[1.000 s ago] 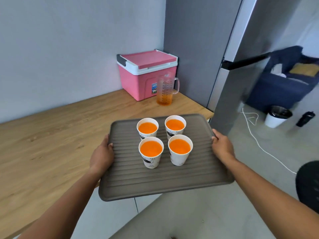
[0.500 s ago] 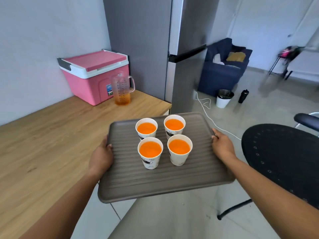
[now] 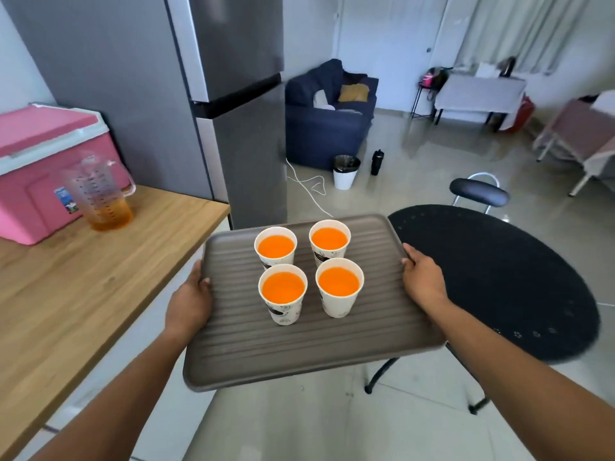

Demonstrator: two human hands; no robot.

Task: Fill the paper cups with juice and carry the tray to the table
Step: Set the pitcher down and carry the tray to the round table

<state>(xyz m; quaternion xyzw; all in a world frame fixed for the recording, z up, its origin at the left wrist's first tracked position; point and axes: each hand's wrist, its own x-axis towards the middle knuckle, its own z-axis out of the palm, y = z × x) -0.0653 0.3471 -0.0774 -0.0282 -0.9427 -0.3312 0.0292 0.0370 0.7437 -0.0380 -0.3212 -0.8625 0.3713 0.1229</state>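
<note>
I hold a grey-brown ribbed tray (image 3: 299,357) level in the air, off the wooden counter (image 3: 83,294). My left hand (image 3: 189,302) grips its left rim and my right hand (image 3: 422,281) grips its right rim. Several white paper cups (image 3: 283,294) full of orange juice stand upright in a square at the tray's middle. A clear measuring jug (image 3: 100,194) with a little juice left stands on the counter beside a pink cooler (image 3: 40,168). A round black table (image 3: 499,281) lies just right of the tray.
A grey fridge (image 3: 233,111) stands ahead on the left. Beyond it are a blue sofa (image 3: 329,118), a white bin (image 3: 346,171), a black bottle (image 3: 376,162) and a white cable (image 3: 309,191) on the floor. A black stool (image 3: 479,191) stands behind the round table.
The view has swung right, away from the counter. The tray with the cups has come along in both hands, and the black table and the room have come into view.
</note>
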